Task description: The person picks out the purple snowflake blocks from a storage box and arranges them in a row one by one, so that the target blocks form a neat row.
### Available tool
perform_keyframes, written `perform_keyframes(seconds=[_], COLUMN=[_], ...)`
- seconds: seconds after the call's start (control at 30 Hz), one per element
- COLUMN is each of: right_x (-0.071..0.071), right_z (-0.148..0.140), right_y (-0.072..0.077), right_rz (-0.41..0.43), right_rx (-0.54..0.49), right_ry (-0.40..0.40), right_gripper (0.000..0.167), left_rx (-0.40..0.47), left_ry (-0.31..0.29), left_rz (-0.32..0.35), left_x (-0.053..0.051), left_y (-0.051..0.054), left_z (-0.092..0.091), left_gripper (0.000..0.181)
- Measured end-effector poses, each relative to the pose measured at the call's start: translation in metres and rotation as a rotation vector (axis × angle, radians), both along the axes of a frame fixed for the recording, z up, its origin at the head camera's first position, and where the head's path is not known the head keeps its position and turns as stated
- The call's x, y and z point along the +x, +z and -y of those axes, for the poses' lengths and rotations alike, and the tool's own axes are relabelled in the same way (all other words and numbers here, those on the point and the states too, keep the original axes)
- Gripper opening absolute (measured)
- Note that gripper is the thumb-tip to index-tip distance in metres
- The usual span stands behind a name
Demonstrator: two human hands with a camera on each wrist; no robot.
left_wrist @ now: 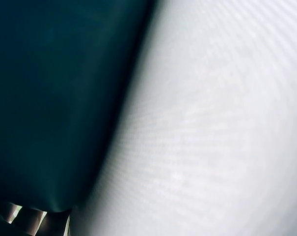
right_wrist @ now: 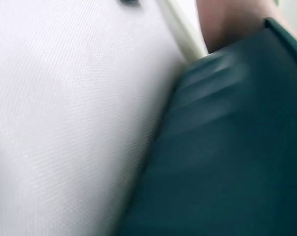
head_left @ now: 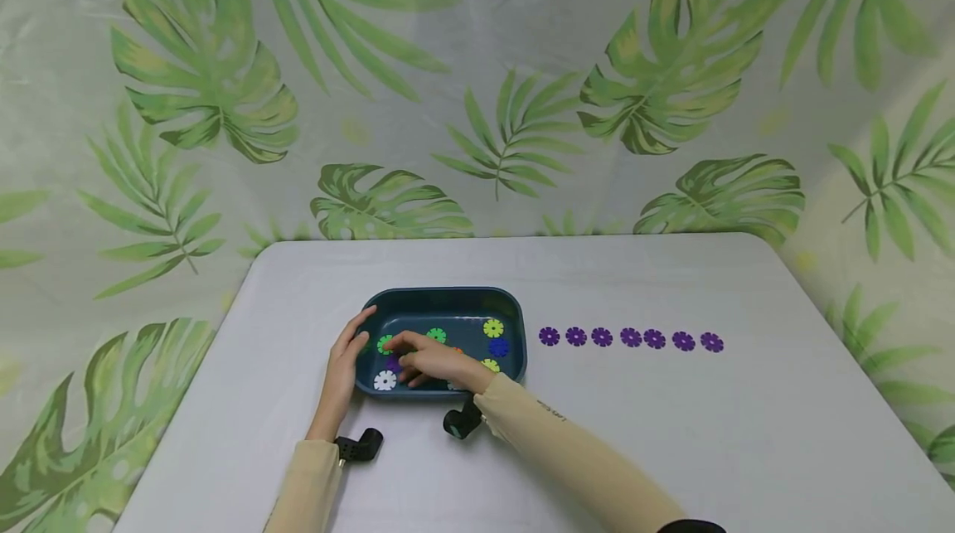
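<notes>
A dark teal tray [head_left: 440,294] holds several notched plastic discs. My left hand [head_left: 345,363] grips the tray's left end. In the left wrist view, its fingers [left_wrist: 28,220] show at the tray's [left_wrist: 55,98] corner. Reaching over the near rim, my right hand [head_left: 438,360] has its fingers loosely bent down among the discs. Beside its fingertips lies a purple disc [head_left: 393,364], partly covered. Near it are a white disc [head_left: 385,380] and green discs [head_left: 436,336]. The right wrist view shows mostly the tray's outer wall [right_wrist: 222,147], blurred.
A row of several purple discs [head_left: 602,337] lies on the white table [head_left: 671,425] right of the tray. Yellow discs [head_left: 493,328] and a blue disc [head_left: 498,347] sit at the tray's right end. Leaf-patterned cloth [head_left: 507,85] hangs behind the table.
</notes>
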State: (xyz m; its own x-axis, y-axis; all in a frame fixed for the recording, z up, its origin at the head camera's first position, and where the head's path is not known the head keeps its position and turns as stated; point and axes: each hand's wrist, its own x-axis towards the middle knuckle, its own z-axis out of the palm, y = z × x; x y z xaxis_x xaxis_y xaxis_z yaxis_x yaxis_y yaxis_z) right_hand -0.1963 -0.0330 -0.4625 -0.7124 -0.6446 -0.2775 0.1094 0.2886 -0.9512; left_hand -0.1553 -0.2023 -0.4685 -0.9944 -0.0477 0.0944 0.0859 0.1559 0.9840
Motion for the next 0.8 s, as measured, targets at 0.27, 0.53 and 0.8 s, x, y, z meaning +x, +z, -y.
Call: perform_keyframes(seconds=[0.27,0.53,0.8], right_x=[0.0014,0.0015,0.0008], right_z=[0.0056,0.003,0.0017], right_y=[-0.0064,-0.0078,-0.0062], right_rz=[-0.055,-0.121,-0.142], right_rx=[0.062,0.086,0.074], right_ry=[-0.056,-0.036,-0.035], right_gripper=[0.03,0.035,0.035], left_rx=[0.002,0.007,0.005], left_ry=[0.003,0.002,0.011], left_rz=[-0.006,-0.001,-0.008], left_x=[-0.0002,-0.0002,-0.001], left_y=[-0.0011,-0.0018,-0.0001], left_z=[-0.0001,-0.0001,-0.0003], left_gripper=[0.041,0.041,0.041])
